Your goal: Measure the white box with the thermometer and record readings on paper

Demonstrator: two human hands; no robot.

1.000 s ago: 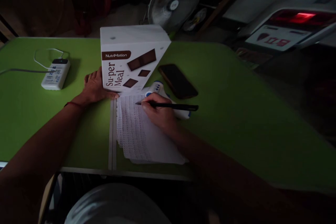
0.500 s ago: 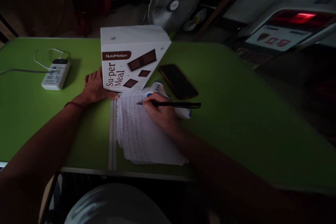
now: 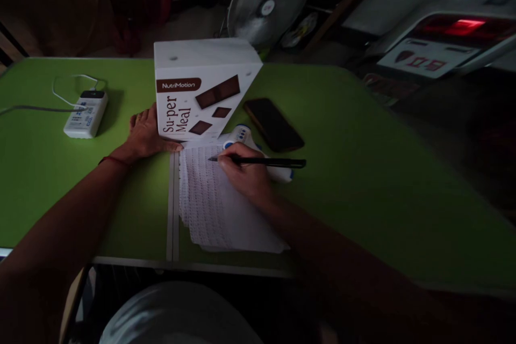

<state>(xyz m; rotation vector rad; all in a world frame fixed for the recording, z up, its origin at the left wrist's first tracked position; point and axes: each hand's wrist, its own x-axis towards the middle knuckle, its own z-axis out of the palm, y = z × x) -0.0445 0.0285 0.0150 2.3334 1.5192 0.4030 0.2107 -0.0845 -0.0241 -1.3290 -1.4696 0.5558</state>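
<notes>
My right hand (image 3: 246, 174) grips a black pen (image 3: 278, 162) in a writing hold, its tip at the handwritten rows on the upper part of a stack of paper sheets (image 3: 250, 226). Small writing fills the left part of the top sheet. My left hand (image 3: 145, 133) rests beside the lower left edge of a white NutriMotion box (image 3: 181, 72). Its thumb stretches along the box's base to the papers' top left corner, and its other fingers lie apart, partly behind the box. A white and blue device (image 3: 241, 135) is partly covered by my right hand.
On the green table (image 3: 363, 172), a dark phone (image 3: 274, 124) lies right of the box. At the left is a white power bank (image 3: 86, 114) with cables attached. A fan (image 3: 268, 8) stands beyond the table. A white machine with a red-lit panel (image 3: 463, 27) is at the far right.
My right hand and the pen have shifted slightly to the left across the sheet. The left hand, box and papers look the same.
</notes>
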